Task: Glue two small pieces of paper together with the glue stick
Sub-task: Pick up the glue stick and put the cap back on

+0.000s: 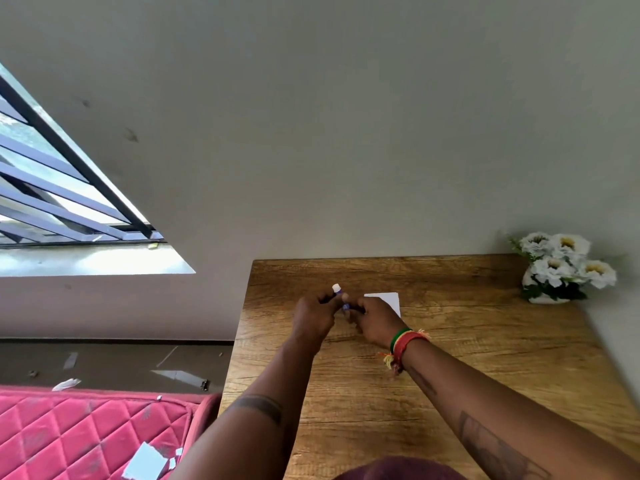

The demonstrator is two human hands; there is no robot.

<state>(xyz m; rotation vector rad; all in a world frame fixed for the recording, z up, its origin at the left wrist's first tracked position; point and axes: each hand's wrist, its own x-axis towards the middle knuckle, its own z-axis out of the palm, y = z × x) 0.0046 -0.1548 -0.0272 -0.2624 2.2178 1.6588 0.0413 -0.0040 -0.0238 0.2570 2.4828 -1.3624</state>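
Both hands meet above the far half of the wooden table [450, 358]. My left hand [313, 315] grips the glue stick [336, 289], whose white end pokes up past the fingers. My right hand [375, 320] pinches a small blue-and-white part [346, 306], apparently the cap, close beside the stick. A white piece of paper [389, 301] lies flat on the table just behind my right hand, partly hidden by it. I cannot make out a second piece of paper on the table.
A white pot of white flowers [564, 268] stands at the table's far right corner against the wall. A red quilted mattress [86, 434] with paper scraps [145, 464] lies low on the left, beyond the table's left edge. A barred window [69, 188] is at upper left.
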